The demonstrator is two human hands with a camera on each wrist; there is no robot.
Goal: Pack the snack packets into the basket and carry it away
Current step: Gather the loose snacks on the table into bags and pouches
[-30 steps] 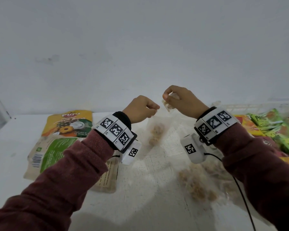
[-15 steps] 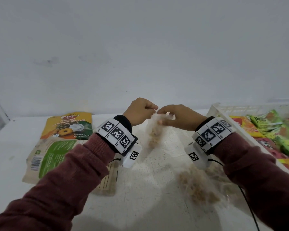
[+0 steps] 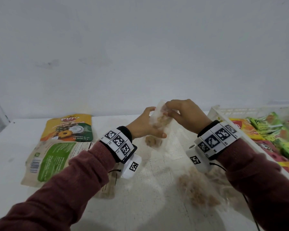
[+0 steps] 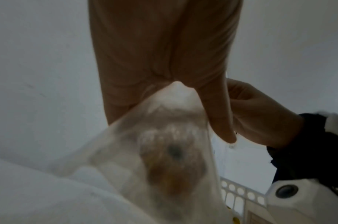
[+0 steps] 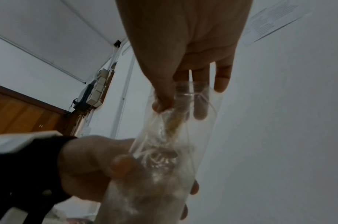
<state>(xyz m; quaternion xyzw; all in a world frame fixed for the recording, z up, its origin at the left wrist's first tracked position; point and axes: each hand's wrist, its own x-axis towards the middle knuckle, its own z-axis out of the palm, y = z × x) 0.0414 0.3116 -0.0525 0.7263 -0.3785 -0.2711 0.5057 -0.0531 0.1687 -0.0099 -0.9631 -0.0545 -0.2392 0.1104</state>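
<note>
From the head camera, both hands meet above the white worktop [image 3: 148, 205] and share one clear plastic packet of brown snack pieces [image 3: 158, 124], raised off the surface. The left hand [image 3: 143, 125] holds the packet's middle, its fingers curled round the far side and the thumb lying along the near side. The right hand [image 3: 185, 115] pinches the packet's upper end from above. To the right stands a white slotted plastic basket [image 3: 223, 112] with green, orange and red snack packets [image 3: 274, 130] inside it. A second clear bag of brown snacks [image 3: 202, 190] lies on the worktop under the right wrist. At the left, a yellow pineapple-biscuit pouch [image 3: 68, 128] lies just behind a beige pouch with a green panel [image 3: 52, 161].

The left wrist camera shows the left hand [image 4: 164, 50] from below, the clear packet [image 4: 164, 151] wedged between palm and thumb and hanging blurred toward the lens. The right hand [image 4: 260, 113] sits just beyond, and the basket's wall [image 4: 238, 197] shows below.

The right wrist camera shows the right hand [image 5: 183, 45] with its thumb and fingers [image 5: 199, 109] nipping the packet's [image 5: 164, 151] open top. Lower down, the left hand [image 5: 93, 160] wraps the packet's body.
</note>
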